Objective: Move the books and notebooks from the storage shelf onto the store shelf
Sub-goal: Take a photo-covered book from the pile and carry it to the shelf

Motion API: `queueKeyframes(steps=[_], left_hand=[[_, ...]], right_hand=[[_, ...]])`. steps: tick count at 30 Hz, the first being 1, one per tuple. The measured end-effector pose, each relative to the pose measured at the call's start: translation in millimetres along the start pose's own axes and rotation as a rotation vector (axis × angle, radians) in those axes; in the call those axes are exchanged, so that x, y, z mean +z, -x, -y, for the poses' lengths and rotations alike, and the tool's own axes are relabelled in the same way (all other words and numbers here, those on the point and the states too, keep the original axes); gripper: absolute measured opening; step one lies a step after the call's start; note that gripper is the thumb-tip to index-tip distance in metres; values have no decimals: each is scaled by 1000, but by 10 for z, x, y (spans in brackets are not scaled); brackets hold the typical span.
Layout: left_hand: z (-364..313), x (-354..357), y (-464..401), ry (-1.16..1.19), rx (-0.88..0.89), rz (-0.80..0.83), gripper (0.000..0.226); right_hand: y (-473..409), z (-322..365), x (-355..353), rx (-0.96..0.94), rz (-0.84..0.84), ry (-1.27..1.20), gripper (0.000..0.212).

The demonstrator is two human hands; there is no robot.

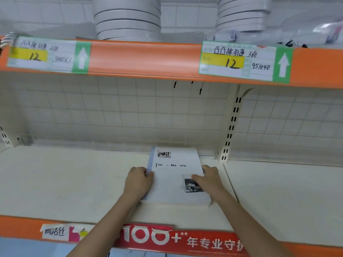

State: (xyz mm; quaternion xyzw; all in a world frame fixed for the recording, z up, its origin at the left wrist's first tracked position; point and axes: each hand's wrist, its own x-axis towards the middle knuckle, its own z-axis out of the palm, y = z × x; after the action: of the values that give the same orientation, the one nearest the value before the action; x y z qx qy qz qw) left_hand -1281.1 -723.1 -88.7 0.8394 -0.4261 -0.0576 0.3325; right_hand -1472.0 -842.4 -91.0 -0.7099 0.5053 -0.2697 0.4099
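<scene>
Two hands on one notebook (176, 175), pale-covered, lying flat on the cream store shelf (65, 182). Sat toward the right end of that shelf board, just left of the slotted upright (231, 127), its far edge close to the gridded back panel (111, 112), its near edge well back from the orange front lip (22, 227). Left hand (138, 180) curled round the notebook's left, blue-edged spine side, fingers bent over the edge and gripping it. Right hand (208, 178) curled over the right edge, thumb pressed on the cover beside a small dark photo printed there, fingers wrapped out of sight behind the edge. Cover lettered partly legibly, "Tim & Me ory", with another small picture near the far left corner. Could not tell whether one notebook or a thin stack under the hands.

Above, an orange shelf rail (144, 58) carrying two handwritten price tags (48, 54), each marked 12 on yellow with a green arrow. Stacks of white round items (128, 21) on the upper shelf, blurred. Along the front lip, a red banner (176, 240) with "100+" and Chinese characters, and a torn white label (53, 231) at its left.
</scene>
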Motion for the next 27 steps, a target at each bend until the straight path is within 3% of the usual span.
queueKeyframes(steps=[3, 7, 9, 11, 13, 15, 17, 27], left_hand=[[-15, -22, -27, -64, 11, 54, 45], [30, -95, -52, -118, 9, 214, 43], [7, -174, 0, -111, 15, 329, 47], [-63, -269, 90, -108, 16, 449, 57], [-150, -343, 198, -217, 16, 544, 80], [-200, -356, 277, -312, 35, 581, 101], [-233, -339, 341, -339, 51, 590, 108], [-241, -269, 409, -317, 89, 424, 95]], right_hand=[[-30, 16, -42, -19, 25, 72, 19], [47, 35, -107, -62, 103, 179, 37], [146, 60, -149, -117, 207, 275, 67], [261, 113, -172, -107, 332, 362, 115], [352, 160, -173, -92, 417, 462, 135], [412, 183, -179, -104, 450, 529, 137], [458, 209, -177, -118, 466, 553, 138], [414, 182, -138, -123, 397, 549, 137]])
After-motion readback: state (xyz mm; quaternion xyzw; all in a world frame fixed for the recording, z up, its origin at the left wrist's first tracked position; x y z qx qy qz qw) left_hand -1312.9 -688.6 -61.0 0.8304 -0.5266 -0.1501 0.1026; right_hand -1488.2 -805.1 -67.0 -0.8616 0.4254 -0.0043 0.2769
